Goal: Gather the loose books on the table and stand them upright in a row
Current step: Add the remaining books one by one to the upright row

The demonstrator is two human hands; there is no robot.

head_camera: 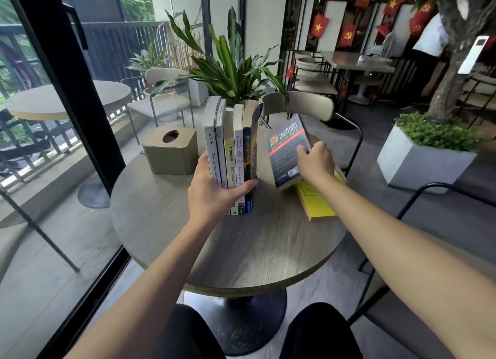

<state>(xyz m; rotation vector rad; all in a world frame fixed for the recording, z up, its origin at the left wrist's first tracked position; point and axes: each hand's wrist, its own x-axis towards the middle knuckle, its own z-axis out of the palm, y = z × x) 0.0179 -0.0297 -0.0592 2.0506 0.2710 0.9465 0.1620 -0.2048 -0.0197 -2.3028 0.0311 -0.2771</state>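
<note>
Books (230, 154), five or so, already stand upright in a row mid-table, left hand (214, 195) clamped around them. To their right, right hand (316, 162) grips a tilted dark paperback (287, 154); yellow book (318, 200) lies flat, still ungathered.

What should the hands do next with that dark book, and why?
Probably the right hand should carry the dark book over and stand it against the right end of the upright row. It is already lifted and tilted, and the left hand is bracing the row. The yellow book lies flat for later.
</note>
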